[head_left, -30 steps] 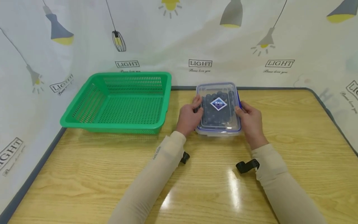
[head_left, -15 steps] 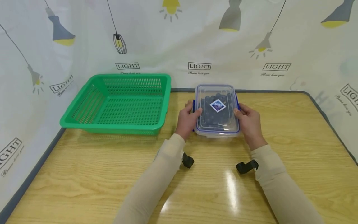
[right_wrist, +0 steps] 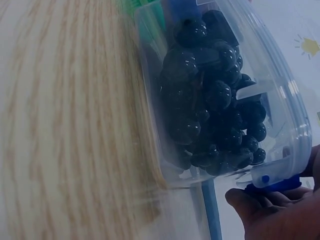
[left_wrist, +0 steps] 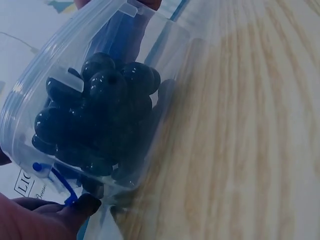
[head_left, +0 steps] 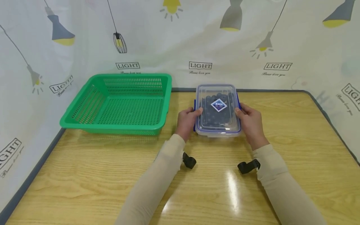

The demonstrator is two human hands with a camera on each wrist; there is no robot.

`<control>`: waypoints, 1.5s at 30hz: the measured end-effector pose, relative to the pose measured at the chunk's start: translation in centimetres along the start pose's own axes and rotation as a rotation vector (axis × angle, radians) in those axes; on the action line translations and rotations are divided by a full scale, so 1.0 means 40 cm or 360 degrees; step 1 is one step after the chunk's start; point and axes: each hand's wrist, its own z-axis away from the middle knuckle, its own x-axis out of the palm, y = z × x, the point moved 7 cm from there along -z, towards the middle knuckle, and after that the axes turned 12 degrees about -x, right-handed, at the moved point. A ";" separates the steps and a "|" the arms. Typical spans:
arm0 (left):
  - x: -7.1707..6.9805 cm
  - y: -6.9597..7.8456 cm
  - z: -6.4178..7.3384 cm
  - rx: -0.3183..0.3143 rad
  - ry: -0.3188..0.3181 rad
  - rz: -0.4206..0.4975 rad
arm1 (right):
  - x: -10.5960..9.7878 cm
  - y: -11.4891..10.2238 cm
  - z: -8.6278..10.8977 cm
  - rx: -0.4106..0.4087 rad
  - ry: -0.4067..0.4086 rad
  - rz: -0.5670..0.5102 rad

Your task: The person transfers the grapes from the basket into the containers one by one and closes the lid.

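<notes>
A clear plastic food container (head_left: 217,120) with a blue-edged lid stands on the table, holding dark grapes (left_wrist: 100,115). A diamond-shaped BXH label (head_left: 219,105) is on the lid. My left hand (head_left: 186,123) grips the container's left side, thumb on the lid's edge, fingers by a blue side latch (head_left: 194,115). Opposite it, my right hand (head_left: 252,126) holds the right side, its thumb also on the lid edge. In the right wrist view, its fingers touch another blue latch (right_wrist: 275,185). The lid sits on the container.
A green perforated plastic basket (head_left: 112,126) stands to the left on the wooden table (head_left: 112,175). Behind the table hangs a white backdrop (head_left: 168,40) printed with lamps. Each wrist carries a black camera mount (head_left: 189,162).
My left hand's fingers have come down from the lid's upper left edge to the container's side, and the left blue latch now shows. The right hand stays in nearly the same place.
</notes>
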 end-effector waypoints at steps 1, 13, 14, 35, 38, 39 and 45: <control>-0.002 0.002 0.002 0.0006 0.0025 0.0009 | 0.000 -0.001 0.000 -0.0009 0.0000 -0.0002; -0.006 0.035 0.025 0.0120 0.0184 -0.0037 | 0.002 0.007 -0.008 -0.0032 0.0011 -0.0026; -0.006 0.036 0.025 0.0130 0.0184 -0.0027 | 0.003 0.007 -0.009 -0.0038 0.0012 -0.0034; -0.018 0.022 0.014 0.0025 0.0100 -0.0068 | 0.005 0.000 -0.009 -0.0034 0.0072 -0.0076; -0.018 0.019 0.015 0.0020 0.0105 -0.0073 | 0.006 0.002 -0.010 0.0017 0.0097 -0.0088; -0.018 0.017 0.016 0.0011 0.0110 -0.0083 | 0.005 0.003 -0.010 0.0035 0.0110 -0.0086; -0.011 0.017 0.018 0.0012 0.0129 -0.0100 | -0.001 -0.010 -0.015 0.0065 0.0112 0.0060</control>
